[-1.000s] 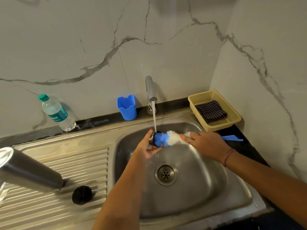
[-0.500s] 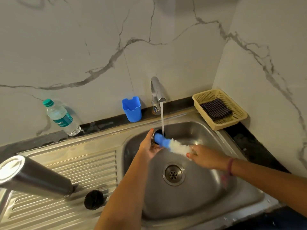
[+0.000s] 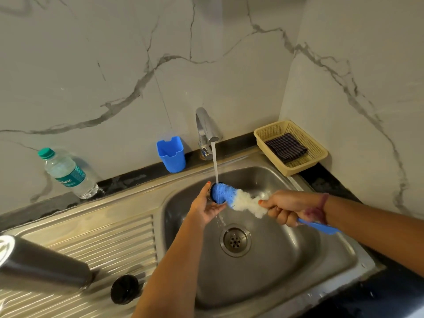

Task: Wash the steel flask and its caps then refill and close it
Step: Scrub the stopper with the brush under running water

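Over the sink [image 3: 339,274], a left hand [image 3: 205,208] grasps a cap [image 3: 212,195] under the running tap [image 3: 206,129] while the right hand [image 3: 288,206] grips a brush [image 3: 231,198] pushed into it. The flask [image 3: 41,262] lies on the draining board [image 3: 110,237], another black cap [image 3: 125,289] beside it.

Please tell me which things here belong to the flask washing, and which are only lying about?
In use: cap in left hand, brush in right hand, steel flask, black cap, tap, sink.

Idle: water bottle, blue cup, basket, cloth.
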{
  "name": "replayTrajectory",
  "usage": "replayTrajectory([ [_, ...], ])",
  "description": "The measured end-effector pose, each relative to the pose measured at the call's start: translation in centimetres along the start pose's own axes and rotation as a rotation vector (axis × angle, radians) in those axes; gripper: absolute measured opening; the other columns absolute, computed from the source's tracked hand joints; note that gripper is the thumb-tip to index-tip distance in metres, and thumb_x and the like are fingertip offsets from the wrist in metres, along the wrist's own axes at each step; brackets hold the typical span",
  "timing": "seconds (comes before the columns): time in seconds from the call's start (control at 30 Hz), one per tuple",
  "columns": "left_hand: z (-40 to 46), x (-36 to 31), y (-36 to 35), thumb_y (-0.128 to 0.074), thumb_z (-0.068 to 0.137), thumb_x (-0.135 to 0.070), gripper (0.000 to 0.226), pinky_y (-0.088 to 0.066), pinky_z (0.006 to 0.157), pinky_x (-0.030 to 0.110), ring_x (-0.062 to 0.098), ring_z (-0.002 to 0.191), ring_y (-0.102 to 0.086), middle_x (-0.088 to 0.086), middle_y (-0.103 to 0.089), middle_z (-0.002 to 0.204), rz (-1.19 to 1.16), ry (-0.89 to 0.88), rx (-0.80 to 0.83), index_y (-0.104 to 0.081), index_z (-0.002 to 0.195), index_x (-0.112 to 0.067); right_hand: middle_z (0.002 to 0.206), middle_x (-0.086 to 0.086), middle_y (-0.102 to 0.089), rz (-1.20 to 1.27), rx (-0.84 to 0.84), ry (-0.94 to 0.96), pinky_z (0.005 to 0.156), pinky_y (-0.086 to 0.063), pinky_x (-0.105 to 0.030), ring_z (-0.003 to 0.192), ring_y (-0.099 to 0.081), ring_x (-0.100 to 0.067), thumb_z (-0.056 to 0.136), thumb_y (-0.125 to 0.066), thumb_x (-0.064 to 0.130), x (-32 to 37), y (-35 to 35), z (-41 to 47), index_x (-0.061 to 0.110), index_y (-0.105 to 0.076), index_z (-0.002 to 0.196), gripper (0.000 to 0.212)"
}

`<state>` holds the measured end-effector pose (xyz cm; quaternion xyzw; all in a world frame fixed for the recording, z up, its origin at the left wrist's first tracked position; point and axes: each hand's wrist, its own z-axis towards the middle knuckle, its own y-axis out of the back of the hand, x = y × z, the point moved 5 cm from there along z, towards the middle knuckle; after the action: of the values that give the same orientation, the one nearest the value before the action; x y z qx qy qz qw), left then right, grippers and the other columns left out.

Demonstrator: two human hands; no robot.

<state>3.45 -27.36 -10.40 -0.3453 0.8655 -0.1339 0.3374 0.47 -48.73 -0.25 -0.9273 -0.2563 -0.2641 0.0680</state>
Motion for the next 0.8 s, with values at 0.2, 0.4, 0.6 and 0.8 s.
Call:
replayTrajectory([
  [0.2, 0.3, 0.0, -0.1, -0.071, 0.090, -0.032, 0.038, -0.056, 0.078, 0.046, 0.035, 0.095, -0.068, 0.023, -0.068, 0.106, 0.027, -0.016, -0.055, -0.062, 0.111, -0.003, 0.082, -0.002, -0.056, -1.216, -0.396, 0.417, 0.048, -0.033, -0.020, 0.065, -0.053, -0.017, 0.100, -0.039, 0.015, 0.2, -1.1, -1.5, 0.014, -0.045, 0.133, 0.034],
  [0.4, 0.1, 0.7, -0.6, -0.076, 0.085, -0.038, 0.049, -0.056, 0.067, 0.044, 0.034, 0.101, -0.067, 0.021, -0.065, 0.116, 0.130, 0.041, -0.104, -0.058, 0.118, -0.006, 0.103, -0.013, -0.057, -1.850, -0.751, 0.729, 0.061, -0.041, -0.031, 0.075, -0.055, -0.021, 0.101, -0.031, 0.007, 1.6, -1.4, -1.9, 0.013, -0.005, 0.153, 0.058],
  [0.6, 0.7, 0.1, -0.6, -0.059, 0.089, -0.019, 0.040, -0.058, 0.069, 0.049, 0.035, 0.098, -0.067, 0.022, -0.067, 0.112, 0.016, -0.023, 0.001, -0.059, 0.123, 0.001, 0.056, 0.004, -0.041, -0.200, -0.056, 0.118, 0.033, -0.025, -0.017, 0.040, -0.030, -0.004, 0.102, -0.042, 0.029, -0.5, -1.1, 1.8, 0.011, -0.050, 0.083, 0.027],
  [0.8, 0.7, 0.0, -1.9, -0.073, 0.082, -0.049, 0.059, -0.055, 0.080, 0.053, 0.036, 0.106, -0.065, 0.019, -0.069, 0.118, 0.041, -0.005, 0.090, -0.062, 0.121, -0.006, 0.069, 0.004, -0.048, -1.050, -0.378, 0.444, 0.048, -0.032, -0.019, 0.054, -0.041, -0.005, 0.102, -0.039, 0.020, 1.6, -2.3, -1.2, 0.012, -0.054, 0.112, 0.020],
])
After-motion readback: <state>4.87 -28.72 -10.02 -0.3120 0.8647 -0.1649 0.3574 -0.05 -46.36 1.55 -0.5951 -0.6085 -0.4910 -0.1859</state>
